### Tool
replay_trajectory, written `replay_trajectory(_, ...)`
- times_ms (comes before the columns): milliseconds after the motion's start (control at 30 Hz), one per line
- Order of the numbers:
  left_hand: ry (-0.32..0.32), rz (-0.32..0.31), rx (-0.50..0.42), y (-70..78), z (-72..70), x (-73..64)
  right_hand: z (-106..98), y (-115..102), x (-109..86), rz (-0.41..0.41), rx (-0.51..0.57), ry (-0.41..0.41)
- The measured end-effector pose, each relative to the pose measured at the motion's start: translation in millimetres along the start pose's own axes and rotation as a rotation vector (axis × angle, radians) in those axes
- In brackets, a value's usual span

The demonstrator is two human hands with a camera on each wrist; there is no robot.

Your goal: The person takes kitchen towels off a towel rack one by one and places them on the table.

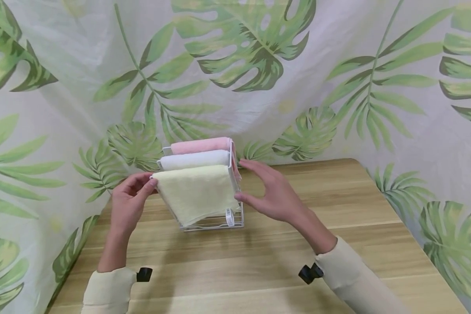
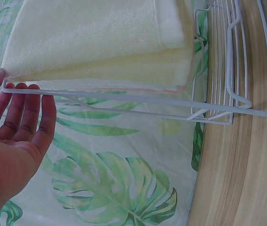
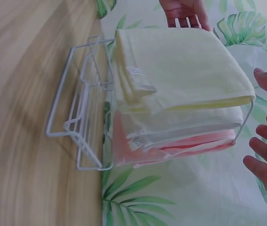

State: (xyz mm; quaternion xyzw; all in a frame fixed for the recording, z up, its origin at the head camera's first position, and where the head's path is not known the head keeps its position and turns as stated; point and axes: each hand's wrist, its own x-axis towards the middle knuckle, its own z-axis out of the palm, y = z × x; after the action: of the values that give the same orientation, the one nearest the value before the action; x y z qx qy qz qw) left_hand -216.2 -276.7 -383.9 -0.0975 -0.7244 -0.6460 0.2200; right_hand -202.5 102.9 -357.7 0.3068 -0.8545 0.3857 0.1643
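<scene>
As the wooden table point(image 1: 227, 270) stretches out in front, a white wire rack point(image 2: 147, 100) stands upright over its far half, carrying three folded towels.
Rack: probably light, stiff, smooth; best held by the bare end wires. Can't tell if the base is fully down. Load, front to back: yellow towel point(image 1: 196, 189), white towel point(image 1: 194, 160), pink towel point(image 1: 200, 145), all draped over the top; soft, likely light, hard to damage, might slide if tilted. Left hand point(image 1: 131, 200) pinches the rack's upper left front corner between thumb and fingertips. Right hand point(image 1: 276, 194) is near the right end, fingers and thumb apart, gripping nothing. Printed tag point(image 1: 229, 217) at the yellow towel's lower right.
</scene>
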Motion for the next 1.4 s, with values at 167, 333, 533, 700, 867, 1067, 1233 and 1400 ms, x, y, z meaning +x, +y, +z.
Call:
replay_trajectory(167,-0.009,-0.003,-0.002,0.4,0.2,0.2,2,-3,16.3,-0.076,0.015,0.000)
replay_trajectory(333,-0.008,0.000,-0.008,0.6,0.0,-0.3,7,-8,29.6,-0.146,0.015,-0.003)
replay_trajectory(533,-0.004,0.000,-0.017,0.6,0.4,-0.7,12,-19,43.5,-0.211,0.044,-0.006)
replay_trajectory(700,-0.002,-0.009,-0.010,1.1,1.1,-0.8,17,-25,54.8,-0.260,0.038,-0.019)
replay_trajectory(867,0.003,-0.009,-0.018,1.3,1.0,0.2,21,-27,66.0,-0.278,0.042,-0.049)
replay_trajectory(1067,0.007,-0.009,-0.018,0.9,-0.3,0.8,26,-29,78.1,-0.268,0.030,-0.097)
replay_trajectory(1233,0.005,-0.009,0.002,1.0,-0.7,0.5,29,-32,87.4,-0.250,-0.009,-0.149)
replay_trajectory(1400,-0.001,-0.007,0.009,1.4,0.2,0.7,30,-36,96.4,-0.216,-0.049,-0.231)
